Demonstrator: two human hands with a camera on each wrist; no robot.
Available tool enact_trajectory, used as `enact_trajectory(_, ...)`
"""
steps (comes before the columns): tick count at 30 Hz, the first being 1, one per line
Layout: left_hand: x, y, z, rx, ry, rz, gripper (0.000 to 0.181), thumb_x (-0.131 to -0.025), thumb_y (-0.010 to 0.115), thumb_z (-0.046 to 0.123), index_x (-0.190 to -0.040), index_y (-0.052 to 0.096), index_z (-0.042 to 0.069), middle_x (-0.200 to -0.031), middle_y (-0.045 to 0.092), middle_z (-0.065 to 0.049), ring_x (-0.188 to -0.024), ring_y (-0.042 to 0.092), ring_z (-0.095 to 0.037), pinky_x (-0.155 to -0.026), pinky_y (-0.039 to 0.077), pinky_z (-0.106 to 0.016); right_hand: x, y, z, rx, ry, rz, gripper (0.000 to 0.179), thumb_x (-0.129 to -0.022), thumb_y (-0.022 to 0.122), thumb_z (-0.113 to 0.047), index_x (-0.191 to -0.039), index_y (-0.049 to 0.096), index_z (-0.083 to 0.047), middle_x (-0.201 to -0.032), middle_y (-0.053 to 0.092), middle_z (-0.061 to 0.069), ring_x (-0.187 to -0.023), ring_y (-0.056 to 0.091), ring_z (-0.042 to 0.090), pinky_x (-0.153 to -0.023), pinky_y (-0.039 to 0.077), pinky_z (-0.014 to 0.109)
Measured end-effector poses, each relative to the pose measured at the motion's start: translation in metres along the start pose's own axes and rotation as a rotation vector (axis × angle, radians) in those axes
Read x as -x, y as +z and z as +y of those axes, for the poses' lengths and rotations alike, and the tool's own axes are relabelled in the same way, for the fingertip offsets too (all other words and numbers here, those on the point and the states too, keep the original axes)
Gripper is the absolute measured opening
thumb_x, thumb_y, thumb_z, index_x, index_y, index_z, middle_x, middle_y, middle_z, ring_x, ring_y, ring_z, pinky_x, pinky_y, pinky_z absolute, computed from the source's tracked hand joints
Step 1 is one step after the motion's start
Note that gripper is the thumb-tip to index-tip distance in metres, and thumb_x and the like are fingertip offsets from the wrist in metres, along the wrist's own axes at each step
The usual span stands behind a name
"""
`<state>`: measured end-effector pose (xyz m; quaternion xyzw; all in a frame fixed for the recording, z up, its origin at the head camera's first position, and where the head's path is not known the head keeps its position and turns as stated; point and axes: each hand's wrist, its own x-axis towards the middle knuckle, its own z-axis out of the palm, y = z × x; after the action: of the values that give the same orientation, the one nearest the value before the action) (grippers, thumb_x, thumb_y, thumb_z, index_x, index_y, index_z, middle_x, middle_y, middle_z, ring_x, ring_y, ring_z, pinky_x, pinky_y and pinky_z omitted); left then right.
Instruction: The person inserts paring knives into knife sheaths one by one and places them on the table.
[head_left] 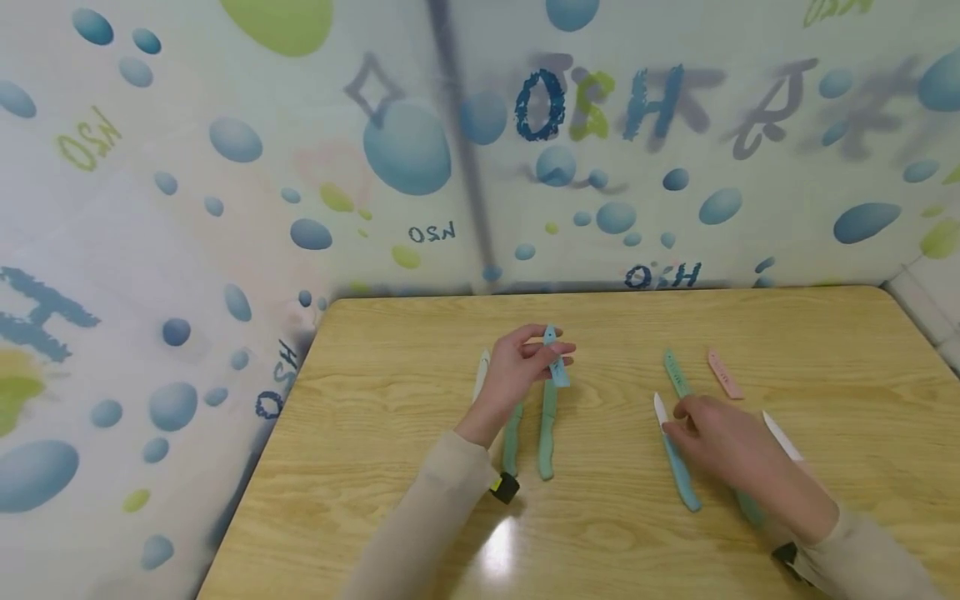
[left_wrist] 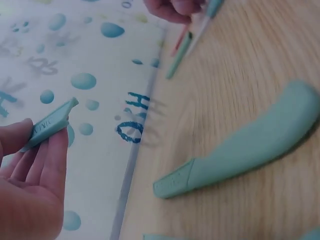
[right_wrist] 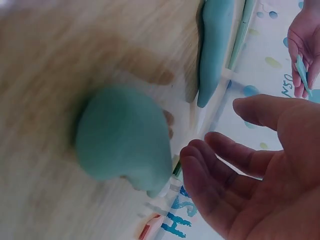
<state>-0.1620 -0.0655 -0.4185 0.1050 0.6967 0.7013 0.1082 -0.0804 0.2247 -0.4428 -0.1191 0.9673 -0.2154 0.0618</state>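
Observation:
Between thumb and fingers, my left hand (head_left: 513,367) pinches a light blue blade cover (head_left: 556,363), held up above the table. Below it lie two green-handled knives (head_left: 548,437), and a white blade (head_left: 482,371) shows beside the wrist. My right hand (head_left: 727,437) hovers with loosely bent fingers, holding nothing. A blue-handled knife (head_left: 681,475) with a bare white blade lies just left of it. Under the right hand sits a green handle (right_wrist: 122,135), its far end partly hidden. Another white blade (head_left: 782,435) pokes out beyond the right forearm.
A green blade cover (head_left: 676,372) and a pink blade cover (head_left: 724,375) lie beyond the right hand. The wooden table (head_left: 600,542) meets a patterned wall covering (head_left: 600,192) at its far edge.

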Motion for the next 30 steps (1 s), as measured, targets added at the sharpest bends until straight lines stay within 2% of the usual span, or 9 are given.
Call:
enact_trajectory(6,0.008,0.002,0.0,0.185,-0.056,0.04,0.027,-0.104,0.064,0.011,-0.129,0.062,0.0,-0.118,0.074,-0.02,-0.108,0.073,-0.032,-0.091,0.061,-0.04,0.008,0.004,-0.002,0.029,0.006,0.001,0.032,-0.099,0.071,-0.031,-0.102,0.067,0.0,-0.08,0.056,0.0,-0.063,0.044,0.014,-0.052,0.039,0.031)
enact_trajectory(10,0.013,0.005,0.0,0.27,-0.061,0.076,0.026,-0.104,0.063,0.009,-0.128,0.062,-0.001,-0.121,0.073,-0.021,-0.111,0.072,-0.033,-0.093,0.061,-0.04,0.011,0.005,-0.005,0.052,0.011,-0.009,0.032,-0.098,0.072,-0.034,-0.099,0.066,-0.002,-0.08,0.056,0.0,-0.063,0.045,0.014,-0.053,0.041,0.031)
enact_trajectory(14,0.015,0.007,-0.005,0.343,-0.059,0.109,0.026,-0.105,0.061,0.007,-0.129,0.061,-0.003,-0.123,0.071,-0.024,-0.114,0.071,-0.033,-0.093,0.06,-0.039,0.014,0.006,-0.007,0.048,0.008,-0.02,0.031,-0.098,0.072,-0.034,-0.09,0.062,-0.006,-0.075,0.053,-0.001,-0.06,0.042,0.013,-0.05,0.037,0.029)
enact_trajectory(23,0.018,0.009,-0.014,0.449,-0.093,0.157,0.023,-0.106,0.059,0.006,-0.128,0.059,0.0,-0.125,0.071,-0.022,-0.114,0.071,-0.032,-0.095,0.059,-0.038,0.018,0.006,-0.009,0.071,0.027,-0.074,0.035,-0.097,0.073,-0.038,-0.082,0.057,-0.01,-0.07,0.049,-0.002,-0.056,0.042,0.013,-0.048,0.036,0.028)
enact_trajectory(30,0.022,0.011,-0.014,0.5,-0.12,0.178,0.025,-0.106,0.057,0.007,-0.13,0.058,-0.001,-0.126,0.071,-0.021,-0.115,0.07,-0.03,-0.094,0.06,-0.036,0.02,0.012,-0.009,0.108,-0.034,-0.001,0.035,-0.095,0.076,-0.033,-0.079,0.055,-0.01,-0.069,0.047,-0.003,-0.056,0.04,0.011,-0.046,0.034,0.027)
